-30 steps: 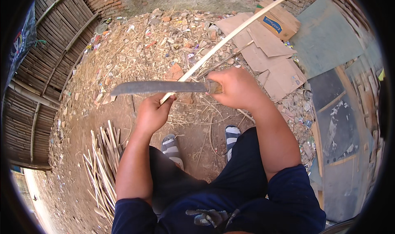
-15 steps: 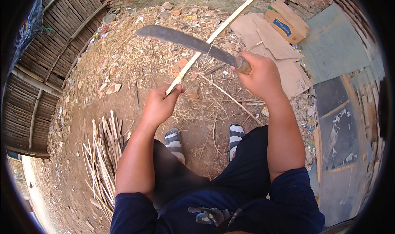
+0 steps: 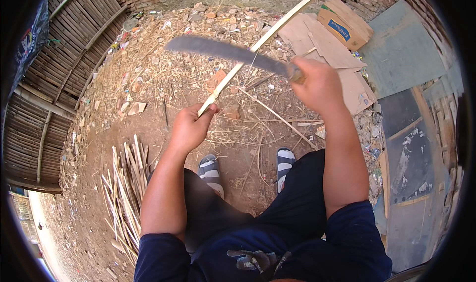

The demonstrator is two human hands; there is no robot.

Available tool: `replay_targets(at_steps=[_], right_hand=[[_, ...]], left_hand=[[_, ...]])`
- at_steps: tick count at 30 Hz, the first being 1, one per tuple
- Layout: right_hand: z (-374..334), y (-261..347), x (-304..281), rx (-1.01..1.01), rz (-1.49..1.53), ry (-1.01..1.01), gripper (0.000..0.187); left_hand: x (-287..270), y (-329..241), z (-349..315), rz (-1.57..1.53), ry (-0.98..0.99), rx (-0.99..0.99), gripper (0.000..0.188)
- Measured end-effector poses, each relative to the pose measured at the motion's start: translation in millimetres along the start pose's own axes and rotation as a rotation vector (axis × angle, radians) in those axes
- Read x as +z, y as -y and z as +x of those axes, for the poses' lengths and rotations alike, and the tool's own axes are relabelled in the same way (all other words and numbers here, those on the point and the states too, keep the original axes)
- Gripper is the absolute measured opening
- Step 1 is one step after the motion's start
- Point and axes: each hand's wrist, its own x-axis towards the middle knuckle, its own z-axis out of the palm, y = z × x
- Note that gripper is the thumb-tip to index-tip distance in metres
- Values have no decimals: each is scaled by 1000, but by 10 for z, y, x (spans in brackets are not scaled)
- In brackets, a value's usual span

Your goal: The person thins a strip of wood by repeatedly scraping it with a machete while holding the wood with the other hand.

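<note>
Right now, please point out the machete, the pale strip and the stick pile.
Machete [image 3: 218, 49], head view: middle of the blade.
Pale strip [image 3: 274, 29], head view: stretch beyond the blade.
Stick pile [image 3: 127, 189], head view: middle of the pile.

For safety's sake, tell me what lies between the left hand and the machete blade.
A stretch of the pale strip: in the head view it runs from the left hand up to where the machete blade crosses it.

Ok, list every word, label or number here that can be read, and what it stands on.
Cardboard box: pale lettering on a blue panel, legible, but I don't copy it out.
Dark banner, left edge: lettering beside an emblem, too small and skewed to read fully.
Machete and pale strip: no lettering visible.
</note>
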Motion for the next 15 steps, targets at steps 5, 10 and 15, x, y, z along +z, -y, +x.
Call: replay_targets(at_steps=[5, 10, 15], right_hand=[[8, -232, -120, 167, -71, -108, 26], [-25, -184, -113, 70, 1, -46, 25], [-20, 182, 16, -94, 22, 147, 22]], left_hand=[[-43, 26, 17, 56, -16, -22, 35], [-34, -72, 18, 76, 19, -64, 34], [1, 44, 26, 93, -38, 53, 32]])
